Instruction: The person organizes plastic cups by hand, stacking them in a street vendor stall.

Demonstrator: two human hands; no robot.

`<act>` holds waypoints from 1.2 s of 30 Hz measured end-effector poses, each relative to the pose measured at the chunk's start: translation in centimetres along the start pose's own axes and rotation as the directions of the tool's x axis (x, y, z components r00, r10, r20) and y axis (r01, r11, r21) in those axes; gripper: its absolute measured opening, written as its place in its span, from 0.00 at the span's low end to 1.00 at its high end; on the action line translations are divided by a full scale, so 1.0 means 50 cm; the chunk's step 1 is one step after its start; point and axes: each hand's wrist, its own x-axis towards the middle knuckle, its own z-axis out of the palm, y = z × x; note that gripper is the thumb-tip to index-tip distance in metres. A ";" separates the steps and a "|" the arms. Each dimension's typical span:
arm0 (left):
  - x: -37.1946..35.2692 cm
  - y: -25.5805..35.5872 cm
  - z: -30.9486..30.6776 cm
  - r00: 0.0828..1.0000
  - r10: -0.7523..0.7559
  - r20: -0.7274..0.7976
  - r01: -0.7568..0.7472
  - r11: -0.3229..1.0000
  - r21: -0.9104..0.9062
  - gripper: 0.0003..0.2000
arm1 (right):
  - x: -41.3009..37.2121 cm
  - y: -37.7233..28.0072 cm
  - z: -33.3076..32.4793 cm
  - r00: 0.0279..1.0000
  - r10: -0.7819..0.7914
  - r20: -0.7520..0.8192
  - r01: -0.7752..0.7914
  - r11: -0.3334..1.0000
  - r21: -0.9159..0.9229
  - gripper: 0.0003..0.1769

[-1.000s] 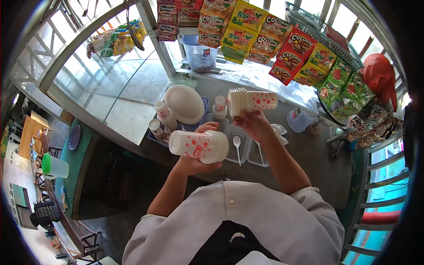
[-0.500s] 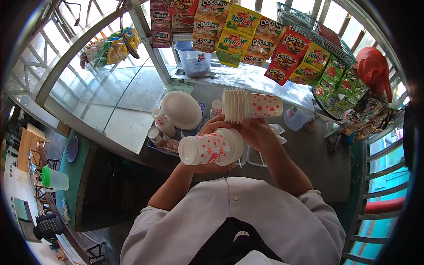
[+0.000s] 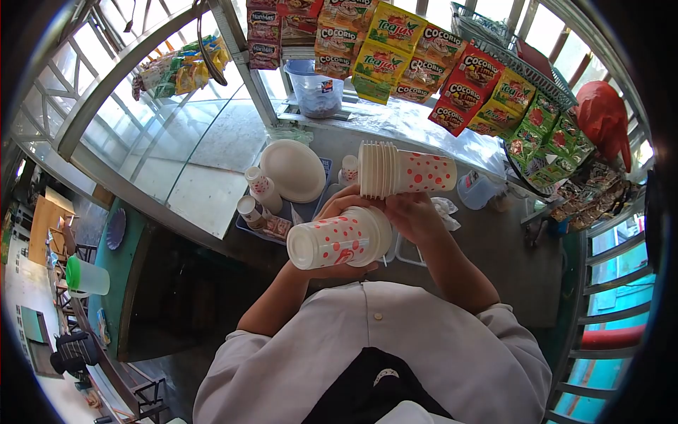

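Note:
In my left hand (image 3: 342, 201) lies a stack of white paper cups (image 3: 328, 242) with red dots, its closed base pointing left. The fingers wrap over its top and the thumb runs along its underside. A second stack of dotted paper cups (image 3: 426, 172) is held sideways just above, base to the right and several rims spread along its left part. My right hand (image 3: 417, 216) grips this upper stack from below, its fingertips partly hidden. Both hands are close together in front of my chest, over the counter.
Beyond my left hand, a blue tray (image 3: 323, 185) bears a white round plate stack (image 3: 292, 169) and small dotted cups (image 3: 261, 187). A clear bucket (image 3: 316, 92) stands at the back. Drink sachets (image 3: 385, 53) hang overhead. A bluish plastic container (image 3: 472, 189) sits at the right.
The view has shifted slightly, so the surroundings sit a little differently in frame. Both hands keep their hold on the two cup stacks, almost still.

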 end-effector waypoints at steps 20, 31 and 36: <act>-0.028 0.036 0.046 0.997 -0.059 -0.053 0.065 0.991 0.120 0.43 | -0.030 -0.001 0.024 0.995 0.019 -0.093 -0.019 1.000 -0.008 0.23; -0.025 0.030 0.074 0.999 -0.024 -0.049 0.029 0.994 0.103 0.43 | -0.052 -0.012 0.018 0.991 0.025 -0.129 -0.033 0.997 -0.063 0.29; -0.021 0.029 0.085 0.998 -0.061 -0.022 0.063 0.993 0.102 0.44 | -0.061 -0.018 0.016 0.988 0.005 -0.152 -0.018 0.997 -0.080 0.30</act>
